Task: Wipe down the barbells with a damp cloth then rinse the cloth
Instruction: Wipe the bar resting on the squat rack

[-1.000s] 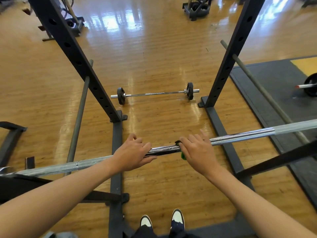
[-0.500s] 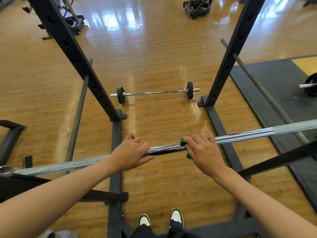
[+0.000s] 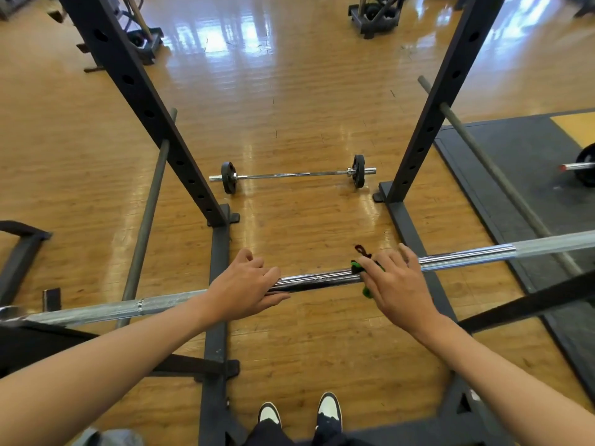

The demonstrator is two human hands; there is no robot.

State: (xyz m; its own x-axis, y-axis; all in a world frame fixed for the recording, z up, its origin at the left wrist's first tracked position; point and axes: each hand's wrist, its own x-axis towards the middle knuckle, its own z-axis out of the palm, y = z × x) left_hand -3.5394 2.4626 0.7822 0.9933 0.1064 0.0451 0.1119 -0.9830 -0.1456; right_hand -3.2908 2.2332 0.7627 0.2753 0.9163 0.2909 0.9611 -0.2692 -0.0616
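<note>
At near left, the left hand (image 3: 244,284) curls its fingers over the barbell (image 3: 322,280) and grips it. The bar spans the rack (image 3: 145,101). Right of centre, the green cloth (image 3: 366,291) sits on the bar, clamped under the right hand (image 3: 397,284), whose fingers curl round it.

1. Two grips: left grip (image 3: 244,284), right grip (image 3: 397,284).
2. Three chrome steel barbells: racked barbell (image 3: 322,281) under both grips, short barbell (image 3: 289,175) beyond them, cut-off barbell (image 3: 576,166) far right of the right grip.
3. One green cloth (image 3: 366,291).
4. Two black perforated steel uprights: left upright (image 3: 138,98), right upright (image 3: 442,101).
</note>
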